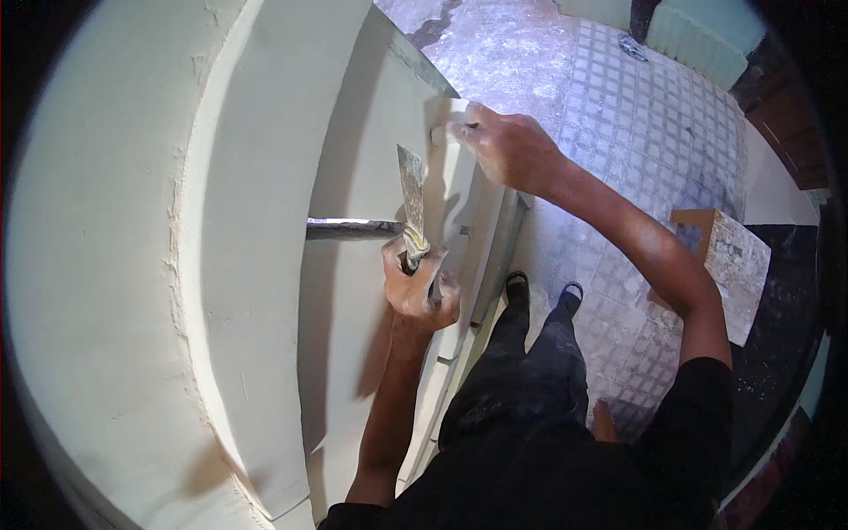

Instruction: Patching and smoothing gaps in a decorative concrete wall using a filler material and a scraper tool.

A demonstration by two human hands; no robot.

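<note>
My left hand (417,290) is closed around the handle of a putty knife (412,190), its plaster-smeared blade pointing up and away from me. It is held over a white plastered ledge (353,291) with a dark slot cut across it. Farther off, my right hand (517,150) has its fingers curled at the outer edge of the white plastered structure, near its far corner. White dust coats those fingertips. Whether they pinch a small piece or only press on the edge cannot be made out.
A pale wall (106,238) with a rough plaster ridge rises at the left. My feet stand on a dusty tiled floor (636,115). At the right is a plaster-spattered box-like stand (740,265) beside a black surface (777,353). Brown cabinetry (782,124) stands at the far right.
</note>
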